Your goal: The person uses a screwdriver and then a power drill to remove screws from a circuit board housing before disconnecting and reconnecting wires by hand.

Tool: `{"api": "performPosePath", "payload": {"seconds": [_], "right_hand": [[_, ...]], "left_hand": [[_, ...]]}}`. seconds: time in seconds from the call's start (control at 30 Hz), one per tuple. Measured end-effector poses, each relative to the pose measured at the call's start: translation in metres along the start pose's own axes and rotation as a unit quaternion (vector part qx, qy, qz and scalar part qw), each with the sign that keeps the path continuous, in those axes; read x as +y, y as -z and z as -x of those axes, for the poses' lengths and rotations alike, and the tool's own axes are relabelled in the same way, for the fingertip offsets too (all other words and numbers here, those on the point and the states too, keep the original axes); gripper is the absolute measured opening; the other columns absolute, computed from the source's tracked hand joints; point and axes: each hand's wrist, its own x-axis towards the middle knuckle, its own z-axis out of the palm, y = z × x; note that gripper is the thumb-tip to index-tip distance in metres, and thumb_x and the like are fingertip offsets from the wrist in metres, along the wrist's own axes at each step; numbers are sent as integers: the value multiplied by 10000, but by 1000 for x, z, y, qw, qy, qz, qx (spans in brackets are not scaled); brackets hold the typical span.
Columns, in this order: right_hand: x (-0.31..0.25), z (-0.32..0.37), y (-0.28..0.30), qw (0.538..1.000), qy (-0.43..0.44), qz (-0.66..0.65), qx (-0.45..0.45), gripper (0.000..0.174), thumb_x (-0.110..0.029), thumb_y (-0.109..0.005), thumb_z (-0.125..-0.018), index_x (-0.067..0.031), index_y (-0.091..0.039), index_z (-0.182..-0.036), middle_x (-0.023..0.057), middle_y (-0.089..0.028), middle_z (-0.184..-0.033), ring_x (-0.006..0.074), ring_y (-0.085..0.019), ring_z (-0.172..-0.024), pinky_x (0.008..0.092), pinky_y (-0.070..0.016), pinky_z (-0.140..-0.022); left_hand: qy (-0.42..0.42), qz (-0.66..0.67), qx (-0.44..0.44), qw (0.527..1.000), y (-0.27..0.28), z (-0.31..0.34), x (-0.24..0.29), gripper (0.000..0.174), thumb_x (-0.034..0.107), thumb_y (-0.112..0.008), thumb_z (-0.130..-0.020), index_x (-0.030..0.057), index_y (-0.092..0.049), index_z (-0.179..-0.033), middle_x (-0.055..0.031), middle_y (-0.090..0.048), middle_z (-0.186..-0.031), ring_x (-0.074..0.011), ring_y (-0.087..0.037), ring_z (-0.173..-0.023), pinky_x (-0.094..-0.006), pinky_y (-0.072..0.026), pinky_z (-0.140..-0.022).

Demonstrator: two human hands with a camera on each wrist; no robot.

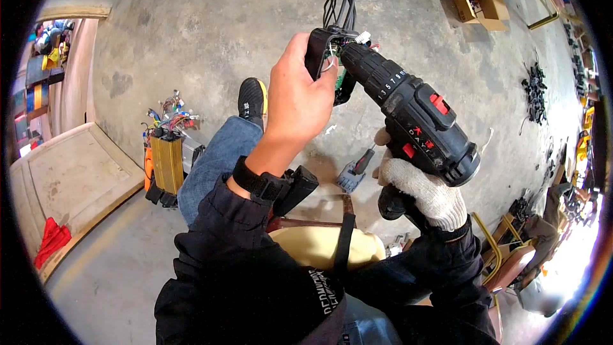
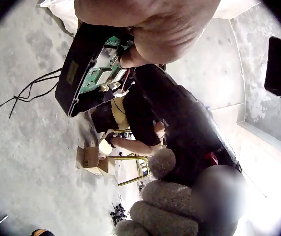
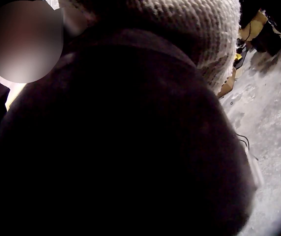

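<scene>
My bare left hand [image 1: 297,99] grips an open black plastic housing [image 1: 315,54] with a dark cable [image 1: 345,3] trailing from its far side. In the left wrist view a green circuit board [image 2: 92,78] with small white connectors shows inside it, and the thumb presses at its edge. My right hand [image 1: 428,188], in a white knitted glove, holds a black and red cordless drill [image 1: 408,108] by its handle. The drill's chuck [image 1: 361,61] points into the housing, beside the left thumb; its tip is hidden. A large dark shape [image 3: 120,132] fills most of the right wrist view, below the glove.
On the floor between my feet lies a screwdriver [image 1: 363,161] by a grey glove [image 1: 350,177]. A gold metal box with loose wires [image 1: 167,163] stands left of my leg. Farther off are a cardboard box [image 1: 491,13], a pile of black parts [image 1: 535,92] and another person [image 2: 138,146].
</scene>
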Motion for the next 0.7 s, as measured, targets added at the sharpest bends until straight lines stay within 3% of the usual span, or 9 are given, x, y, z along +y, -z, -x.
{"api": "performPosePath", "payload": {"seconds": [0.37,0.43,0.7], "right_hand": [[-3,1,-1,1000,24,4,-3,381,-110,-782,-880,-35,-637,-1224,30,-673,-852,92,-621,-600,261,-520,-511],[-10,4,0,999,-28,26,-5,363,-108,-779,-882,-47,-638,-1211,26,-669,-844,89,-613,-588,260,-515,-506],[-8,5,2,998,-12,57,-10,347,-127,-780,-891,-55,-634,-1198,22,-669,-845,86,-601,-578,261,-508,-503]], "left_hand": [[-16,-21,-3,1000,2,2,7,190,11,-656,-932,-19,-621,-1116,-72,-689,-958,-112,-614,-900,-293,-498,-843],[-18,-25,-2,1000,2,2,8,189,10,-654,-931,-19,-616,-1114,-72,-681,-949,-117,-611,-899,-297,-497,-845],[-25,-13,-4,1000,0,3,4,193,-14,-635,-939,-29,-601,-1129,-77,-677,-997,-121,-607,-940,-292,-487,-890]]}}
